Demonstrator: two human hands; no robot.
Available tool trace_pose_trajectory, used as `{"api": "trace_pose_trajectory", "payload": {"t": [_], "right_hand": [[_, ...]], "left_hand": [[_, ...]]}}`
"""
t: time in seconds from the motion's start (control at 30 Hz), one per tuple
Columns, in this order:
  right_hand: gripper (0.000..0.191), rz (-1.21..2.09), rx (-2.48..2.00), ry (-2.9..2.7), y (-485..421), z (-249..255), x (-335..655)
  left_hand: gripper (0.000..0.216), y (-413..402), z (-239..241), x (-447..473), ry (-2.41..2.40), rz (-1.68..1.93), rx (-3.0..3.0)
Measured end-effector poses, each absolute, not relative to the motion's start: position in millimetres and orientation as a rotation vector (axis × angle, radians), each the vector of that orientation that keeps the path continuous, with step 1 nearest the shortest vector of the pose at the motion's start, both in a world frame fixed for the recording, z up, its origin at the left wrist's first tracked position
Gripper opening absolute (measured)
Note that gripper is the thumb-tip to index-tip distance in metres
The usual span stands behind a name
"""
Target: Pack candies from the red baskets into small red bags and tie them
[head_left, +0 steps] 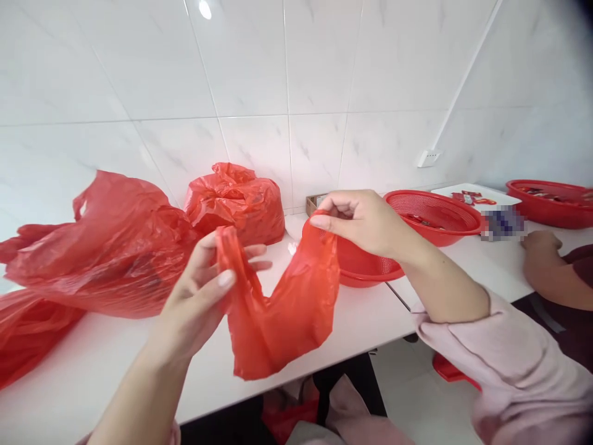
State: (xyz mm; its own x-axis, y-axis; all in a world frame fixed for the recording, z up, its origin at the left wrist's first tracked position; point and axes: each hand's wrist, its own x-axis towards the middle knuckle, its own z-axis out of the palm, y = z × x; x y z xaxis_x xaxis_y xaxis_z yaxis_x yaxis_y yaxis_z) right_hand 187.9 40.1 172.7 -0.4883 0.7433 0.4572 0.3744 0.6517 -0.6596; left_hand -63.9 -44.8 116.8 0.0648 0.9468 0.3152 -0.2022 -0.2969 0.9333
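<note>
A small red plastic bag [287,318] hangs between my two hands, above the table's front edge. My left hand [204,293] has one handle loop of it between thumb and fingers, the other fingers stretched out behind. The opposite handle is pinched in my right hand [352,219], thumb over the plastic. The bag sags in a V between the handles and looks flat; its inside is hidden. Just behind my right hand stands a red plastic basket [364,269], partly covered by the hand and the bag.
Large red plastic bags [115,259] and a full, upright red bag [236,207] stand at the left. To the right are a mesh basket [445,216], a white tray [500,196] with small packets, and another red basket [551,213]. Another person's arm [556,272] rests at far right.
</note>
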Motion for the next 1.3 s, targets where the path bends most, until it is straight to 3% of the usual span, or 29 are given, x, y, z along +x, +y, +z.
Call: {"api": "trace_pose_trajectory", "payload": {"t": [0.1,0.2,0.27,0.57,0.77,0.93,1.03,1.17,1.3], "right_hand": [[0.017,0.661,-0.749,-2.231,31,181,154],[0.017,0.670,-0.701,-2.382,25,184,121],[0.017,0.774,-0.642,-2.385,26,179,109],[0.013,0.955,-0.706,-2.193,60,108,124],[0.013,1.039,-0.673,-2.191,35,108,130],[0.025,1.007,-0.562,-2.000,39,90,115],[0.036,1.193,-0.592,-1.867,53,61,95],[0.040,1.502,-0.595,-1.687,54,27,79],[0.032,1.600,-0.469,-1.690,46,19,88]], "left_hand": [[0.061,-34,124,-53,0.938,1.049,1.481],[0.037,-25,126,-43,1.060,0.851,1.550],[0.026,-19,121,-42,1.091,0.887,1.507],[0.035,-7,99,-59,1.114,1.034,1.218],[0.029,1,93,-67,1.031,1.067,1.286],[0.013,-1,96,-76,1.133,0.887,1.507],[0.007,-3,92,-72,1.254,0.853,1.689],[0.024,-6,74,-67,1.674,1.060,2.093],[0.033,-9,60,-69,1.688,1.184,2.258]]}}
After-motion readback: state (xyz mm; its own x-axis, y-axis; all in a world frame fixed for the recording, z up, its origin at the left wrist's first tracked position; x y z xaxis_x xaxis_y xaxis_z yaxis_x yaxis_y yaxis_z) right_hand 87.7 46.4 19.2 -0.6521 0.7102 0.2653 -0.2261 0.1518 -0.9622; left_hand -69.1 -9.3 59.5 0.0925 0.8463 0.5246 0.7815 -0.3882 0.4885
